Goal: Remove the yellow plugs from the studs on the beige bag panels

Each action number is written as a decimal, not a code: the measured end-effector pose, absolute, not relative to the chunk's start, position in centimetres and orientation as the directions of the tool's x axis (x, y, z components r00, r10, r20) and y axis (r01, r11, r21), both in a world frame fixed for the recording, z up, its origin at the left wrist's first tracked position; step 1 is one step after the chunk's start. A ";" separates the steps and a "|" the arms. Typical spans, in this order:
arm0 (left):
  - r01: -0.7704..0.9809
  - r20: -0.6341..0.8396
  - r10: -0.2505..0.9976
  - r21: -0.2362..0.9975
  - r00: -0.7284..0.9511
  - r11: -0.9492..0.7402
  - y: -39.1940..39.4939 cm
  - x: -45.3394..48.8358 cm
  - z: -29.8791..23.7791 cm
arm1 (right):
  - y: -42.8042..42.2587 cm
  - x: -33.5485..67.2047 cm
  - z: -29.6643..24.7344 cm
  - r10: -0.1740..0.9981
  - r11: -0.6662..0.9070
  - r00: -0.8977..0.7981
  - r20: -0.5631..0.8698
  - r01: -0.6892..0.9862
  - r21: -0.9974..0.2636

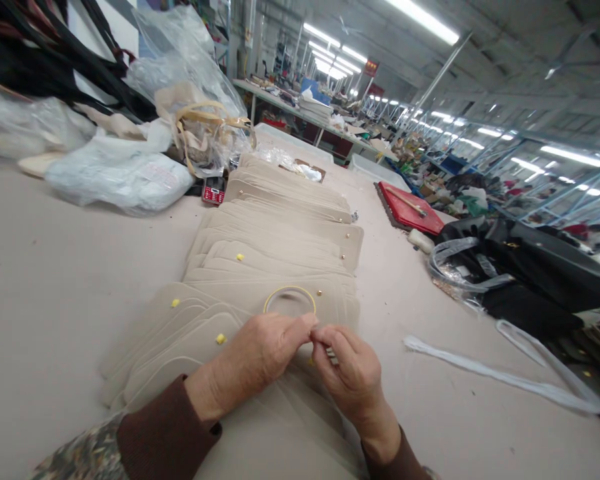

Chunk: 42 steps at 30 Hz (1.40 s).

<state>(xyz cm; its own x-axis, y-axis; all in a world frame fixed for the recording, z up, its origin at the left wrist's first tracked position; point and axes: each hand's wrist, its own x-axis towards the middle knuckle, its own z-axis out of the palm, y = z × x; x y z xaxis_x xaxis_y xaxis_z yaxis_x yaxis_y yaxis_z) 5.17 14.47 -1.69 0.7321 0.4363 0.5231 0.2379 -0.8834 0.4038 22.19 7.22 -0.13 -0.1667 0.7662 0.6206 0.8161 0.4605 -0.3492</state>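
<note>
My left hand (260,347) and right hand (350,370) meet, fingertips pressed together.
Pinching what, I can't tell; yellow-edged ring (291,289) beside, likely for reach, over beige panels (280,240) fanned toward the table's (55,300) far edge.

Rows of bright tube lights (424,20) recede along a high grey ceiling (510,73), with a cluttered table (275,100) beyond the pale worktop (65,273).

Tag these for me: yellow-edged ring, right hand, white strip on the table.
Yellow-edged ring (290,291): head view, upper inner wall.
Right hand (355,372): head view, middle of the hand.
White strip (500,375): head view, along its lower run.
</note>
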 end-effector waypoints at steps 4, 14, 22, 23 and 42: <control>0.223 0.529 0.413 0.385 0.741 -0.895 14.5 5.1 -1.3 | 6.9 21.5 -0.2 0.736 0.420 -0.083 0.672 0.834 -0.358; 0.261 0.598 0.375 0.271 0.709 -0.927 13.8 5.7 -1.0 | 6.8 23.1 -0.8 0.865 -0.161 0.486 -0.129 0.024 -0.987; 0.488 0.247 0.526 0.203 0.814 -0.849 14.5 6.3 -1.1 | 5.4 24.5 -1.9 0.933 -0.162 0.359 0.016 0.460 -0.873; 0.492 0.242 0.531 0.205 0.812 -0.846 14.4 6.3 -1.1 | 5.4 24.3 -1.9 0.942 -0.131 0.328 0.064 0.539 -0.832; 0.504 0.234 0.551 0.233 0.801 -0.832 14.3 6.2 -1.3 | 5.7 24.5 -2.4 0.939 -0.117 0.299 0.167 0.738 -0.665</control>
<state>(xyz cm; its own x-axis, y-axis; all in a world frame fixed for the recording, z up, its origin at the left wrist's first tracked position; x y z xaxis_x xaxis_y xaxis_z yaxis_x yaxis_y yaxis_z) 6.23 14.31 -1.29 0.8012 0.5506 0.2343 0.5037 -0.8320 0.2325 24.49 5.70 -2.35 0.2994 0.9395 0.1667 0.7377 -0.1171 -0.6649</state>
